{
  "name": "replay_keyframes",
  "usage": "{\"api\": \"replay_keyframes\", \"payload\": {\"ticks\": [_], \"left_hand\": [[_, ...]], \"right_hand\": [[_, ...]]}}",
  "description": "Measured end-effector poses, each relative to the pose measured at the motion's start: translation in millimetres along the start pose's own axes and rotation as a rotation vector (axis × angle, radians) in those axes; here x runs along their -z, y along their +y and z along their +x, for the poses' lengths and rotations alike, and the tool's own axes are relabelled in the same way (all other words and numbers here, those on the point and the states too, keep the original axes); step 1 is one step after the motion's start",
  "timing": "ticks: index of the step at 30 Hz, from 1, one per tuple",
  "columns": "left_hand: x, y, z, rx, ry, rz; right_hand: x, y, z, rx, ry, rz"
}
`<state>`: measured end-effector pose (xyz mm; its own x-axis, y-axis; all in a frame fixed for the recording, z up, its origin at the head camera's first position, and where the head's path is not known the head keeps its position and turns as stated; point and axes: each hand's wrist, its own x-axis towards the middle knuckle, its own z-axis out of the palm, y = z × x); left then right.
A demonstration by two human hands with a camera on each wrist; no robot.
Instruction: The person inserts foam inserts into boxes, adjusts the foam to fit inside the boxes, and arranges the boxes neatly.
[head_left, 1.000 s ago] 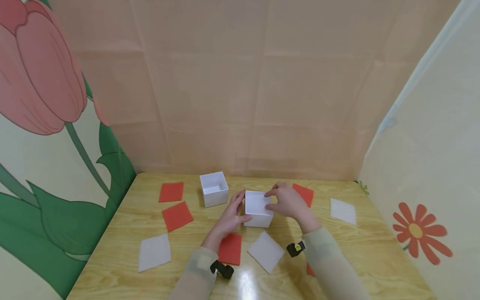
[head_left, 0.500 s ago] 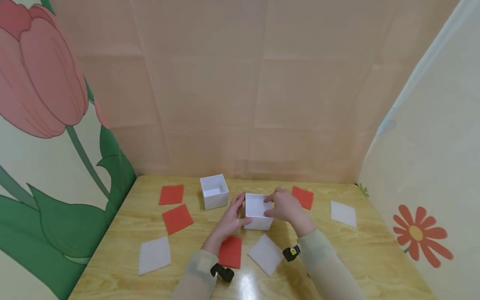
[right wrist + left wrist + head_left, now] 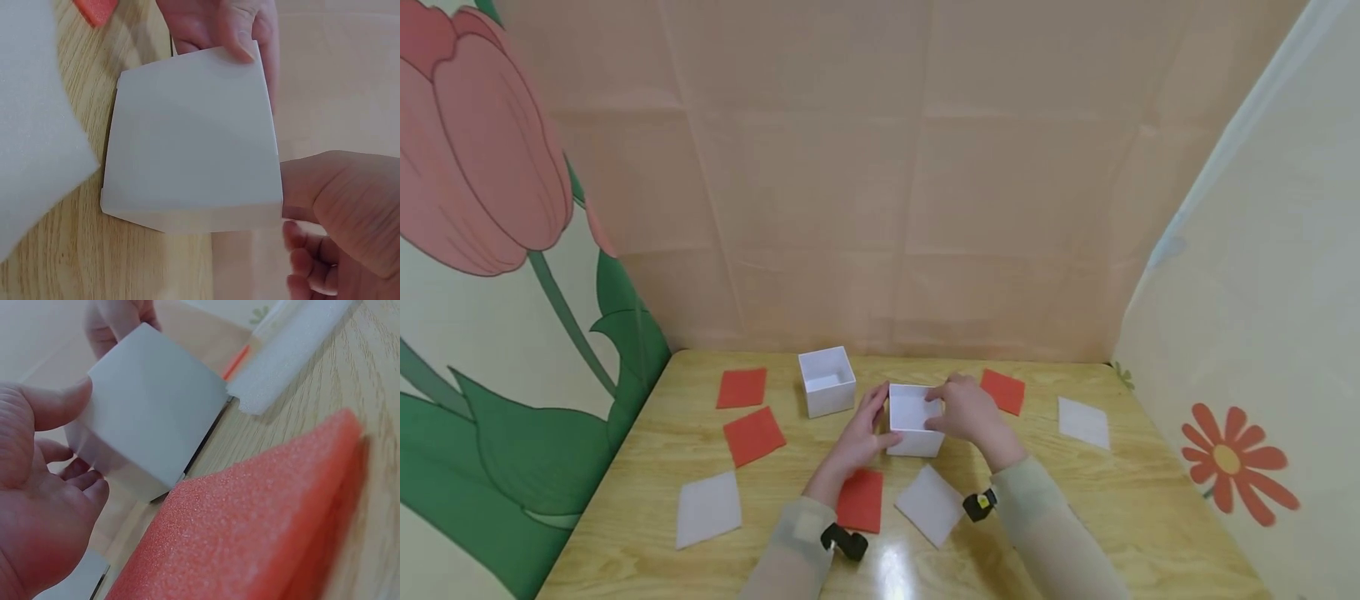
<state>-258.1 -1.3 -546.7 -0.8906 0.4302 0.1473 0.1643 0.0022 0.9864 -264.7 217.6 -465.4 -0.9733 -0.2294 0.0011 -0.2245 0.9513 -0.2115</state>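
A white cube-shaped open-topped box (image 3: 916,444) stands on the wood-grain table between both hands. My left hand (image 3: 857,443) grips its left side, thumb on the near face and fingers along the side. In the left wrist view that thumb presses the box (image 3: 150,406) near its upper edge. My right hand (image 3: 973,414) reaches over the right rim, thumb and index finger bent into the opening. In the right wrist view those fingertips are hidden behind the box (image 3: 194,137), the other fingers curled outside; I cannot tell whether they pinch anything.
A second open white box (image 3: 829,396) stands back left. Red foam sheets lie at the left (image 3: 755,437), near the left wrist (image 3: 860,504) and behind the right hand (image 3: 1003,392). White foam sheets lie front left (image 3: 709,510), in front (image 3: 929,505) and far right (image 3: 1083,422).
The right forearm has shifted slightly left, while its fingers stay in the box opening. The left hand keeps its grip and the box stays in place.
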Motion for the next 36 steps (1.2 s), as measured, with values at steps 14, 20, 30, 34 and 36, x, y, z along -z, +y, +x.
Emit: {"api": "replay_keyframes", "payload": {"ticks": [14, 20, 30, 34, 36], "left_hand": [[-0.5, -2.9, -0.8, -0.007, -0.008, -0.027], [0.6, -2.3, 1.6, -0.014, 0.002, -0.025], [-1.2, 0.5, 1.9, -0.026, 0.002, -0.021], [-1.3, 0.3, 1.3, -0.014, 0.002, -0.024], [-1.4, 0.8, 1.0, -0.012, 0.005, -0.021]], "right_hand": [[-4.8, -8, 9, 0.144, -0.025, -0.017], [-5.1, -10, 10, 0.156, -0.032, -0.026], [-3.9, -8, 9, 0.163, -0.016, -0.027], [0.1, -5, 7, 0.154, -0.019, 0.031], [2.3, -2, 6, 0.159, -0.014, 0.063]]}}
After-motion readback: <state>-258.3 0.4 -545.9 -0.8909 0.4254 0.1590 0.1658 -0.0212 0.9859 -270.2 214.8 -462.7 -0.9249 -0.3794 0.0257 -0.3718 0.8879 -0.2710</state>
